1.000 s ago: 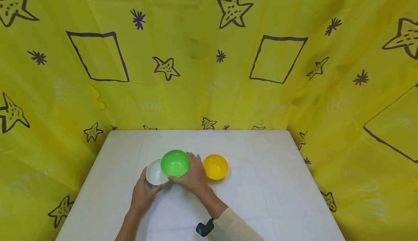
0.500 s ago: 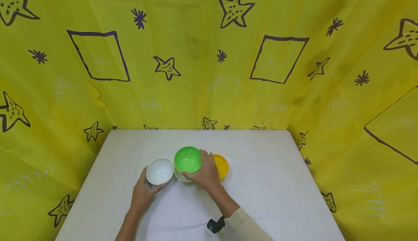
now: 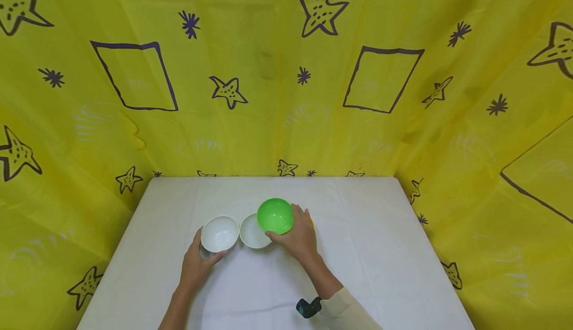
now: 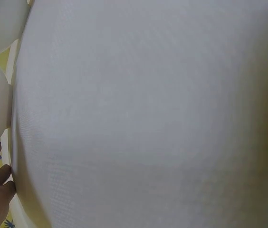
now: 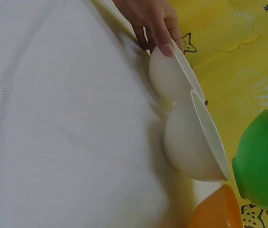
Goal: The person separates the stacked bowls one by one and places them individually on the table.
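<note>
My left hand (image 3: 196, 264) holds the left white bowl (image 3: 219, 234), its thumb at the near side and its fingers along the left side. A second white bowl (image 3: 251, 234) stands on the table right beside it, rims close together. With its thumb and fingers on either side, my right hand (image 3: 299, 234) grips a green bowl (image 3: 275, 215). In the right wrist view the green bowl (image 5: 262, 164) is raised, above an orange bowl (image 5: 215, 211). From the head, that orange bowl is almost wholly hidden behind my right hand. All the bowls face upward.
A white cloth covers the table (image 3: 358, 250). Yellow sheeting (image 3: 268, 131) with drawn stars and frames hangs behind and along both sides. A small dark device (image 3: 309, 307) sits at my right wrist by the beige sleeve (image 3: 349, 312).
My right hand has carried the green bowl rightward, away from over the left white bowl, uncovering the second white bowl and covering the orange one. My left hand has stayed on its bowl.
</note>
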Demonstrator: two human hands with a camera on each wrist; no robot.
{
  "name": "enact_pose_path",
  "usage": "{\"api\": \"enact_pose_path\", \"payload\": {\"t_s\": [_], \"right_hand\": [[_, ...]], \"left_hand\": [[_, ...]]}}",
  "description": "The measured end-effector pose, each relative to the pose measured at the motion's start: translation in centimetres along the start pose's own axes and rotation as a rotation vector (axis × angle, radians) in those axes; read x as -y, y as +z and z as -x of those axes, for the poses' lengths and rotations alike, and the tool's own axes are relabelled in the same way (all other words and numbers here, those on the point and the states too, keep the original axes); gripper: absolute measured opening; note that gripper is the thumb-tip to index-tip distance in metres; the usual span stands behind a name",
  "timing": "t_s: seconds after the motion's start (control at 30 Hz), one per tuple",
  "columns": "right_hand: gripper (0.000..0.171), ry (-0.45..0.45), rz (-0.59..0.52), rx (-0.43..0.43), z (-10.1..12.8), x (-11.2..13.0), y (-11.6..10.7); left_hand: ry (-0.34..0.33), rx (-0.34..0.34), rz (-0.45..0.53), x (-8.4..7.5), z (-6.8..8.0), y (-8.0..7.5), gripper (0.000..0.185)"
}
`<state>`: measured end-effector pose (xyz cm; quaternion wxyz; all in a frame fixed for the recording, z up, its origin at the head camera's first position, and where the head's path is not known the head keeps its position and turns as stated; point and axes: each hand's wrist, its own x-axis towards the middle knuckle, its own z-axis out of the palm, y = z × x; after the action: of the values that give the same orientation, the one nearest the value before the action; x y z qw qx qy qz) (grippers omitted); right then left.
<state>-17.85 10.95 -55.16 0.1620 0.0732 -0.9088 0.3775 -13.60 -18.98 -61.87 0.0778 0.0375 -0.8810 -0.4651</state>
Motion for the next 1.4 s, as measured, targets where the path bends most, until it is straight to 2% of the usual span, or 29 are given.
{"api": "enact_pose_path", "payload": {"t_s": [0.2, 0.67, 1.0, 1.4], "right_hand": [[0.095, 0.044, 0.023, -0.024, 0.4, -1.9, -1.0], [0.093, 0.149, 0.048, -0.095, 1.5, -6.6, -5.1], [0.1, 0.247, 0.076, -0.107, 1.6, -8.4, -7.2], [0.095, 0.308, 0.052, -0.163, 2.0, -9.8, -8.1]], "left_hand": [[0.006, 0.003, 0.009, 0.0, 0.0, 0.1, 0.105], [0.01, 0.003, 0.005, 0.2, 0.0, 0.0, 0.104], [-0.006, 0.012, 0.022, 0.1, 0.0, -0.1, 0.105], [0.001, 0.019, 0.017, 0.0, -0.1, -0.1, 0.106]]}}
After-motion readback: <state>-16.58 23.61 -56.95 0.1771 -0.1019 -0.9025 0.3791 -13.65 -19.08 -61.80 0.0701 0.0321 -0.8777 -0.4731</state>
